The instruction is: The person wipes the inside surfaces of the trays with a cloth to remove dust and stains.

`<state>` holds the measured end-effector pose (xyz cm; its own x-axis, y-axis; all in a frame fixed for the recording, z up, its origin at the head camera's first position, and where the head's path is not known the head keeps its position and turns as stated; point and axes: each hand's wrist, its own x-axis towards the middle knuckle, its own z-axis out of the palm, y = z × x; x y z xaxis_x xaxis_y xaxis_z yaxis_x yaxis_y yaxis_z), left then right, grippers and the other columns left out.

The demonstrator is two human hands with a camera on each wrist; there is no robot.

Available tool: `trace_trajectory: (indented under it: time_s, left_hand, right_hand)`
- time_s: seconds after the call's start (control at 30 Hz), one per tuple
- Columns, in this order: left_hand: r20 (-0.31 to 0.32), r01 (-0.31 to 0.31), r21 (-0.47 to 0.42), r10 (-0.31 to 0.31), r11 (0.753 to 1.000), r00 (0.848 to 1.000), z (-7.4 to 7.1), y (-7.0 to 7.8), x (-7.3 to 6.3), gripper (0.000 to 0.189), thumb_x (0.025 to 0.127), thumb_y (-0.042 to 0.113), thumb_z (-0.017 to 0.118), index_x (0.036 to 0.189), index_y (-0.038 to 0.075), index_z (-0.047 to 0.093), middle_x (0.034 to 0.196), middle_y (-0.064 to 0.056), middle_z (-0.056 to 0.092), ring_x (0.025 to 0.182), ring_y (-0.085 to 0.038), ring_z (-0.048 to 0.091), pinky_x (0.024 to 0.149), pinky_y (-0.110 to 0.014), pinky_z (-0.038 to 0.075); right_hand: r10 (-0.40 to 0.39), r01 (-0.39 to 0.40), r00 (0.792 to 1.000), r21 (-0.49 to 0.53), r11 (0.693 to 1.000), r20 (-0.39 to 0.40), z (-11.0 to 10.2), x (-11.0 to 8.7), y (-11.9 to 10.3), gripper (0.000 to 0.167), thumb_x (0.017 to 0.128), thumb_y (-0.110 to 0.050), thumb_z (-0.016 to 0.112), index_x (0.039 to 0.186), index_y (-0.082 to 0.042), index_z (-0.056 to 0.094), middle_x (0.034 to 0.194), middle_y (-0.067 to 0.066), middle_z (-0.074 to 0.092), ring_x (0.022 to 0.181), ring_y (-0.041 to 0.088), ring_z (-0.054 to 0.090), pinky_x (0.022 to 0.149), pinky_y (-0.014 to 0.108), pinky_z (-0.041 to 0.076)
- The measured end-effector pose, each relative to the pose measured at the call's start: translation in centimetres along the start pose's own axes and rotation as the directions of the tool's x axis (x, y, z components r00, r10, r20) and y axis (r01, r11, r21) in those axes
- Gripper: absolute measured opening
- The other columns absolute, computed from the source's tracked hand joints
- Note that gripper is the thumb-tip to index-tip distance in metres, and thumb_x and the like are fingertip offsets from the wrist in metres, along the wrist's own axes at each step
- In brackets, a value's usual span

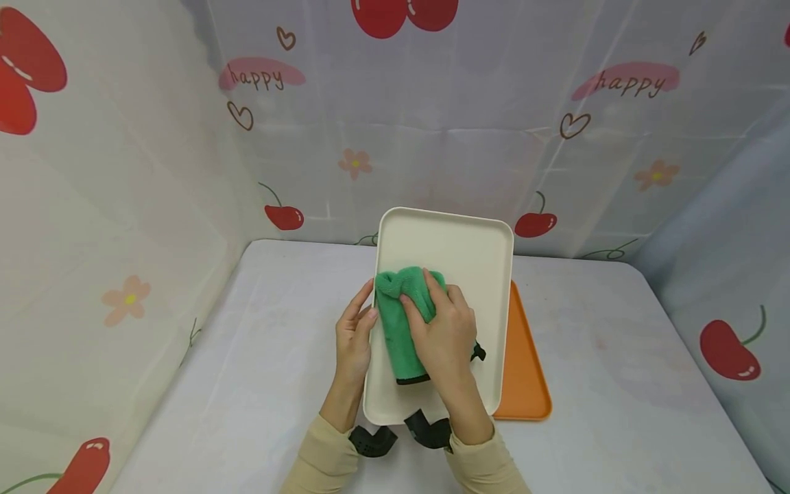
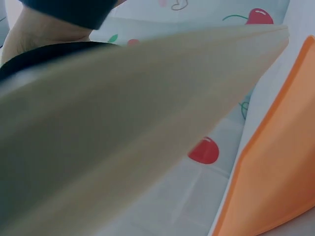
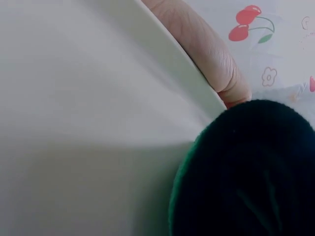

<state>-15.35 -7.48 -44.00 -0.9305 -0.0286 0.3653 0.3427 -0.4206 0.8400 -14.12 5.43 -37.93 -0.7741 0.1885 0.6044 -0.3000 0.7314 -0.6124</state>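
A cream rectangular tray (image 1: 446, 240) is held up at a tilt over the table. My left hand (image 1: 354, 343) grips its left edge, with the thumb near the rim. Against the tray's inner face my right hand (image 1: 448, 333) holds a folded green cloth (image 1: 398, 336) with dark edging. In the left wrist view the blurred underside of the cream tray (image 2: 128, 108) crosses the picture. The right wrist view shows the cream tray (image 3: 83, 83) up close, the shaded cloth (image 3: 246, 172), and part of the left hand (image 3: 206, 49) at the rim.
An orange tray (image 1: 524, 370) lies on the white-covered table (image 1: 617, 357), partly hidden beneath the cream tray. Curtains (image 1: 444, 151) printed with cherries surround the table at the back and sides. Black wrist-camera mounts (image 1: 373, 441) sit at both wrists.
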Motion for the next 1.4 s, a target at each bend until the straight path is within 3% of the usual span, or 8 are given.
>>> trace_trajectory:
  time_s: [0.13,0.3,0.63,0.83,1.17,1.27,1.4]
  left_hand:
    - [-0.008,-0.007,0.006,0.007,1.000,1.000,-0.1,0.1,0.1,0.043,0.100,0.009,0.047,0.142,0.013,0.051,0.115,0.006,0.071,0.099,-0.009,0.069,0.079,-0.025,0.060]
    - [-0.016,-0.015,-0.014,0.015,1.000,1.000,-0.4,0.3,0.2,0.043,0.100,0.007,0.047,0.143,0.008,0.050,0.113,0.006,0.072,0.097,-0.009,0.070,0.076,-0.025,0.060]
    - [-0.017,-0.018,-0.062,0.017,0.998,1.000,-0.8,0.4,0.3,0.043,0.100,0.004,0.046,0.142,0.008,0.050,0.110,0.004,0.073,0.093,-0.009,0.071,0.074,-0.025,0.060]
    - [-0.012,-0.020,-0.066,0.019,0.998,1.000,-0.7,0.3,0.4,0.043,0.099,0.004,0.047,0.142,0.008,0.050,0.110,0.004,0.073,0.093,-0.009,0.071,0.074,-0.025,0.060]
    - [-0.014,-0.023,-0.066,0.022,0.998,1.000,-0.6,0.1,0.3,0.044,0.098,0.004,0.047,0.141,0.010,0.052,0.110,0.004,0.072,0.093,-0.009,0.071,0.074,-0.025,0.060]
    - [-0.006,-0.026,-0.072,0.025,0.997,1.000,-0.6,0.1,0.4,0.044,0.098,0.004,0.046,0.141,0.011,0.052,0.111,0.004,0.072,0.094,-0.009,0.070,0.074,-0.025,0.060]
    - [0.002,-0.015,-0.093,0.015,0.996,1.000,-0.5,0.2,0.3,0.044,0.098,0.004,0.047,0.140,0.014,0.053,0.112,0.005,0.072,0.095,-0.009,0.070,0.074,-0.025,0.060]
  right_hand:
    - [0.035,-0.035,0.999,0.001,0.999,0.007,-0.3,0.1,0.4,0.050,0.083,-0.027,0.078,0.125,-0.003,0.066,0.091,0.021,0.065,0.075,0.033,0.061,0.062,0.045,0.050]
    - [0.148,-0.148,0.988,-0.006,0.989,0.034,-1.2,0.3,1.5,0.049,0.086,-0.027,0.076,0.128,-0.005,0.065,0.095,0.021,0.065,0.078,0.033,0.061,0.062,0.044,0.049]
    - [0.361,-0.360,0.928,-0.029,0.933,0.090,-3.2,1.0,5.3,0.046,0.092,-0.031,0.067,0.133,-0.010,0.062,0.112,0.024,0.065,0.094,0.039,0.061,0.075,0.052,0.050]
    - [0.417,-0.416,0.904,-0.037,0.909,0.093,-3.7,1.1,6.7,0.046,0.093,-0.032,0.065,0.133,-0.010,0.062,0.120,0.023,0.065,0.102,0.039,0.059,0.084,0.054,0.047]
    - [0.405,-0.405,0.913,-0.026,0.914,0.054,-3.4,0.8,6.5,0.046,0.092,-0.032,0.066,0.132,-0.009,0.062,0.117,0.023,0.067,0.101,0.039,0.060,0.084,0.053,0.046]
    - [0.402,-0.401,0.915,-0.031,0.916,0.041,-3.2,0.7,6.3,0.046,0.092,-0.033,0.066,0.132,-0.009,0.063,0.112,0.022,0.067,0.096,0.038,0.060,0.078,0.052,0.047]
    - [0.349,-0.348,0.937,-0.034,0.937,0.028,-2.8,0.4,5.7,0.046,0.091,-0.031,0.068,0.131,-0.008,0.063,0.103,0.023,0.067,0.087,0.037,0.060,0.070,0.049,0.047]
